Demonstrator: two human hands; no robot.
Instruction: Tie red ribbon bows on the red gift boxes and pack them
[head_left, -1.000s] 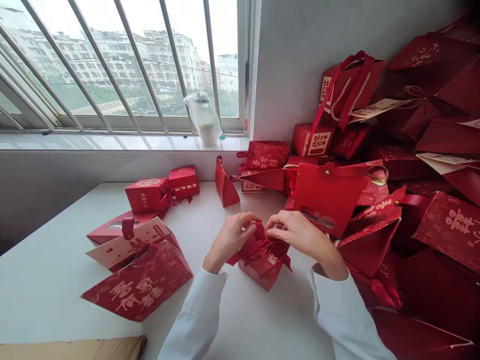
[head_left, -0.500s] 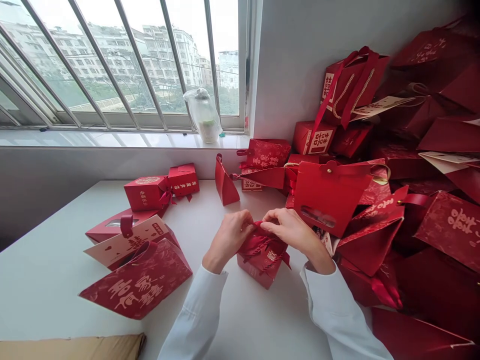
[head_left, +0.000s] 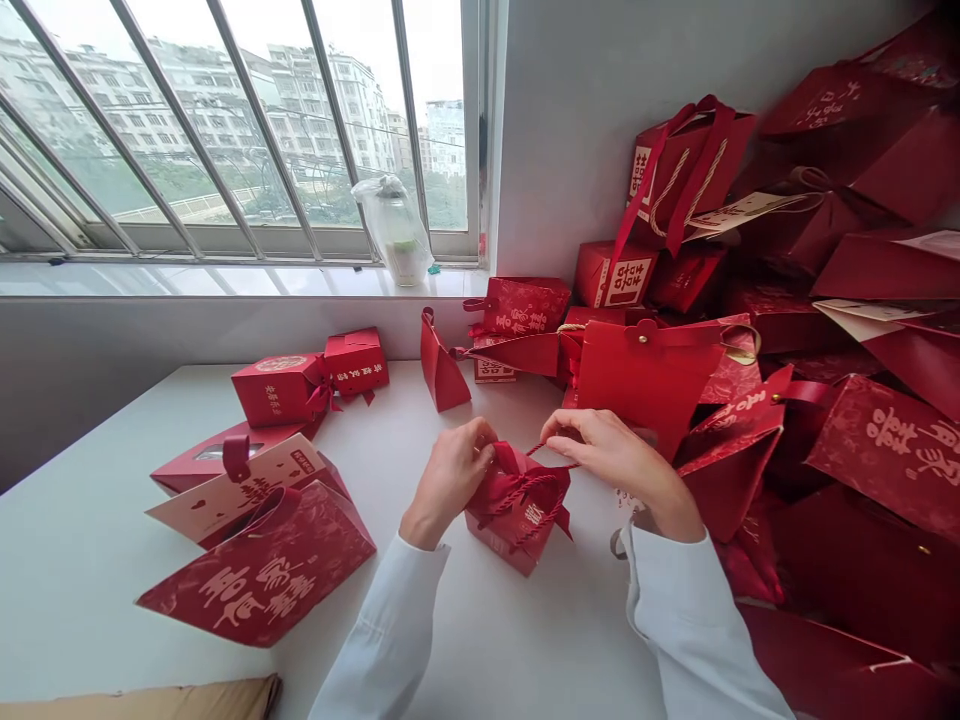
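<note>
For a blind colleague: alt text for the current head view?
A person's left hand touches a red box on a white table while the right hand pinches a red cord. More red boxes are piled at right; behind is a barred window.

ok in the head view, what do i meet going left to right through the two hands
Dark-red patterned paper bag with pale lettering, bare left hand, small red cardboard box with a ribbon bow, bare right hand, patterned red package with pale lettering in the pile.

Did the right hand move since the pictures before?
Yes, the right hand moved right, judged against the window, away from the left hand.
</note>
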